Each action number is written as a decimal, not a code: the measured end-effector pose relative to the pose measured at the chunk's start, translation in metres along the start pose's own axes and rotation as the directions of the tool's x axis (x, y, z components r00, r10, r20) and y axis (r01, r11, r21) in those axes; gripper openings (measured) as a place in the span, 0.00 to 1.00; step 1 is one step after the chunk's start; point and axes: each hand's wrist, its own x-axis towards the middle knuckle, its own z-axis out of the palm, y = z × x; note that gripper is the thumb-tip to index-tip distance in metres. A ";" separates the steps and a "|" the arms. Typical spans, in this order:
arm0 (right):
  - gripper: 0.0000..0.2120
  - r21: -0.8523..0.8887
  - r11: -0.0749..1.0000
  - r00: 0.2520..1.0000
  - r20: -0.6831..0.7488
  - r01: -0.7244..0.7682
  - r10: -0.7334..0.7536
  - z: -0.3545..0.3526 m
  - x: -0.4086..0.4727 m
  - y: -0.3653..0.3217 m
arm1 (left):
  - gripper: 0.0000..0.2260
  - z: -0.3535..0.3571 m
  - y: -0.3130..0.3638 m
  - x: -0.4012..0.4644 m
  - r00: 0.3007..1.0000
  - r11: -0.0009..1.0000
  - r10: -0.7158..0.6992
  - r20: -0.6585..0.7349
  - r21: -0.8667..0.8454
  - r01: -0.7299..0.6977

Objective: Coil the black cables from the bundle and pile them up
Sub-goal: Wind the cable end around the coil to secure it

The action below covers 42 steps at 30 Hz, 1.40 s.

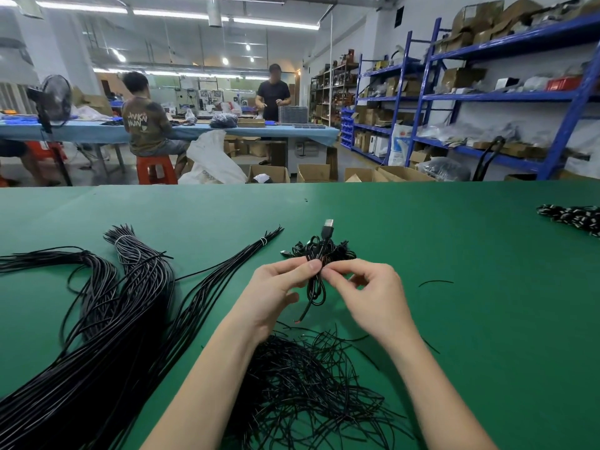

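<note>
Loose black wires (302,384) lie tangled on the green counter (470,287) nearest the viewer, between the forearms. Above them, the left hand (276,293) and right hand (373,293) each pinch a coiled black cable (316,287) held off the counter. Just behind sits a pile of coiled cables (319,246). Long tied bundles (130,303) stretch along the left.

Only pale lettering on the back of a seated person's shirt (143,120) shows, too blurred to read.

Bright overhead tube lights (181,14), fisheye edges, sharp
</note>
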 end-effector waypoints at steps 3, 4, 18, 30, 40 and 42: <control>0.02 0.280 0.801 0.831 0.365 -0.529 0.420 -0.010 0.006 -0.004 | 0.20 -0.003 0.002 -0.002 0.991 0.976 0.130 0.016 0.172 -0.131; 0.05 0.366 0.643 0.726 0.497 -0.672 0.476 -0.011 0.006 -0.002 | 0.20 -0.003 0.002 -0.003 0.990 0.973 0.140 0.036 0.182 -0.144; 0.04 -0.245 0.951 0.975 0.161 0.190 -0.153 -0.015 0.004 -0.013 | 0.16 0.000 0.004 -0.003 0.980 0.985 -0.160 0.119 -0.043 0.166; 0.06 0.649 0.180 0.632 0.577 -0.739 0.517 0.000 -0.001 -0.012 | 0.16 0.005 0.003 -0.001 0.998 0.999 -0.032 0.047 0.024 0.031; 0.04 0.016 0.997 0.990 -0.122 0.076 -0.074 0.004 -0.002 -0.006 | 0.08 0.005 -0.002 0.003 0.998 0.984 -0.056 -0.007 -0.170 0.054; 0.04 0.060 0.997 0.995 -0.088 0.057 -0.052 0.002 -0.004 -0.007 | 0.08 0.007 -0.003 0.004 0.998 0.978 -0.050 -0.038 -0.206 0.041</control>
